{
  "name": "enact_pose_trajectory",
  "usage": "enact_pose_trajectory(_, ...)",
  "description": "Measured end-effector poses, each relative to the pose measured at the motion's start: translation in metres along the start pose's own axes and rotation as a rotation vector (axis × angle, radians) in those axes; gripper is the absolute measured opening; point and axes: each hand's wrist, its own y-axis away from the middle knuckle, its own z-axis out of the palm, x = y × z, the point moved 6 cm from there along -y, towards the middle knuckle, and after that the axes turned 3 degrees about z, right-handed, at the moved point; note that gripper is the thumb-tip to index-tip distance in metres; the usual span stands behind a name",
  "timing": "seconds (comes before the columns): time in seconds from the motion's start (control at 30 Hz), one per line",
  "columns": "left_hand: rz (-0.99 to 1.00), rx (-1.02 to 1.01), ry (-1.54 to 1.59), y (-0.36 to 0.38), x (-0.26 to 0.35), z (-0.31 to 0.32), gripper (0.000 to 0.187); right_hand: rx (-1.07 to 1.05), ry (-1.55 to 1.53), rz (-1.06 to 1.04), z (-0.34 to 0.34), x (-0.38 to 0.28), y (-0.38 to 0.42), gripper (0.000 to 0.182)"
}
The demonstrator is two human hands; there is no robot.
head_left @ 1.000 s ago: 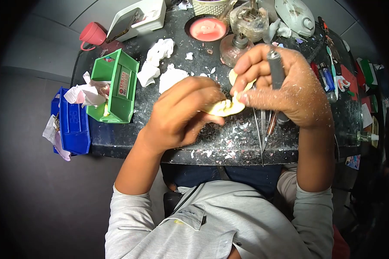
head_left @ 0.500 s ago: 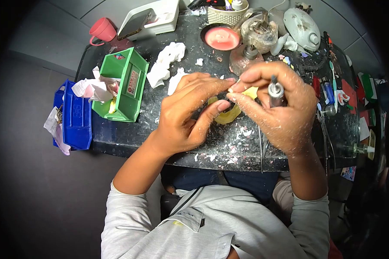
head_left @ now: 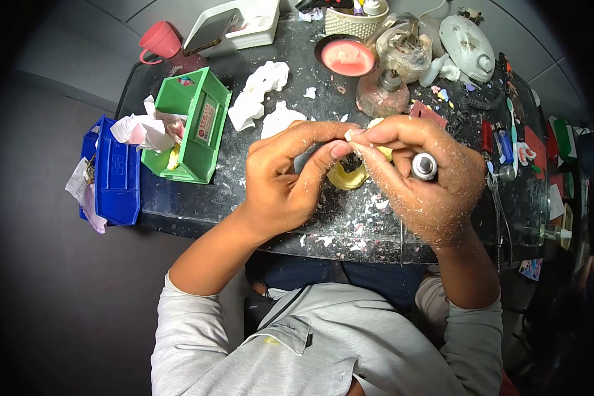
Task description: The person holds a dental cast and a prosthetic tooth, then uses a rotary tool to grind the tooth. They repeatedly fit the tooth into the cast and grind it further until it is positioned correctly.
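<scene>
Fingers of both my hands cover most of the yellow wax piece (head_left: 347, 177), so only its lower curved edge shows and I cannot tell its full shape. My left hand (head_left: 285, 178) pinches it from the left, thumb and forefinger closed on it. My right hand (head_left: 424, 177) grips it from above with the fingertips together, and also holds a grey handpiece (head_left: 424, 165), of which only the round end is visible. The piece is just above the dark table (head_left: 350, 224), between both hands. A green bin (head_left: 193, 125) stands well to the left.
</scene>
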Motion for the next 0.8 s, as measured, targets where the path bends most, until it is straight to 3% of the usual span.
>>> enact_pose_trajectory(0.13,0.052,0.051,-0.017,0.0,-0.003,-0.001,0.015,0.022,-0.055,0.009,0.007,0.002,-0.001,0.02)
enact_pose_trajectory(0.2,0.085,0.065,-0.034,-0.001,-0.001,-0.001,0.015,-0.003,-0.139,0.111,0.007,0.006,-0.002,0.023)
enact_pose_trajectory(0.33,0.208,0.084,-0.15,-0.001,0.007,-0.001,0.013,-0.032,-0.055,0.108,0.003,0.003,-0.006,0.024)
enact_pose_trajectory(0.4,0.231,0.078,-0.156,-0.001,0.007,0.0,0.013,-0.153,0.061,0.146,0.009,0.006,-0.003,0.033)
enact_pose_trajectory(0.53,0.342,0.024,-0.203,-0.002,0.01,0.001,0.014,-0.291,0.12,0.24,0.019,0.01,0.004,0.032)
enact_pose_trajectory(0.57,0.374,0.012,-0.208,-0.002,0.011,0.001,0.015,-0.228,0.083,0.259,0.02,0.011,0.003,0.048)
enact_pose_trajectory(0.8,0.36,-0.002,-0.159,0.001,0.012,0.004,0.016,-0.264,0.107,0.237,0.021,0.011,0.002,0.046)
